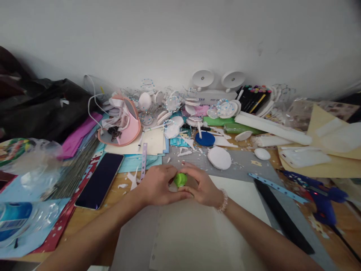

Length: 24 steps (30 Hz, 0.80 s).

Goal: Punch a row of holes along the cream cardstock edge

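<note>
Above the middle of the desk, both my hands close around a small bright-green rounded object (181, 180); its exact kind is not clear. My left hand (160, 184) grips it from the left with bent fingers. From the right, my right hand (200, 185) wraps round it, a beaded bracelet (223, 200) on the wrist. The thumbs meet on the near side and hide the object's lower part. Below the hands lie sheets of cream paper (194, 233). A white round disc (219, 158) lies just beyond my right hand.
A dark phone (100, 181) and a pink visor (124, 122) are to the left. At right lie a blue glue gun (318, 194), a black strip (282, 218) and a blue strip (278, 187). White discs, a blue disc (205, 139), scraps and markers (255, 98) crowd the back.
</note>
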Each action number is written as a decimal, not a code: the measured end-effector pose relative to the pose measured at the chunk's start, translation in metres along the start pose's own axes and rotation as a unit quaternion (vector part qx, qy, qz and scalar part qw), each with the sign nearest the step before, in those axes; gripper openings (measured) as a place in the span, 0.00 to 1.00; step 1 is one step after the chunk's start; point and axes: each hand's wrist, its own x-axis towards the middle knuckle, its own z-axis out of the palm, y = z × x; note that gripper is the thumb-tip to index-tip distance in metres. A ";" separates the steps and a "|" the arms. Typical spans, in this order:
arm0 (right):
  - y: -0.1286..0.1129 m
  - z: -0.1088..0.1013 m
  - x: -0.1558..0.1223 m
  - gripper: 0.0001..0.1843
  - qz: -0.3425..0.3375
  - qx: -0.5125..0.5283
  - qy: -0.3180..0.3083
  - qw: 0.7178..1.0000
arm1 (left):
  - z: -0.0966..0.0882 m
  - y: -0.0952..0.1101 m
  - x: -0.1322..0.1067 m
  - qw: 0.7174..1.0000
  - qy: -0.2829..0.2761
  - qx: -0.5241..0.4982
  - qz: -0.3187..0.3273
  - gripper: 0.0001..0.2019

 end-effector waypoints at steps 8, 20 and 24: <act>-0.002 0.003 0.001 0.12 -0.053 -0.010 0.022 0.998 | 0.002 -0.008 0.002 0.997 0.009 0.042 0.065 0.21; 0.000 0.001 0.004 0.14 -0.012 -0.014 0.017 1.000 | -0.001 -0.010 -0.004 0.999 -0.022 -0.004 -0.031 0.21; -0.004 -0.007 0.004 0.16 0.025 0.031 0.023 0.999 | 0.002 -0.013 -0.012 0.991 -0.026 -0.101 -0.083 0.16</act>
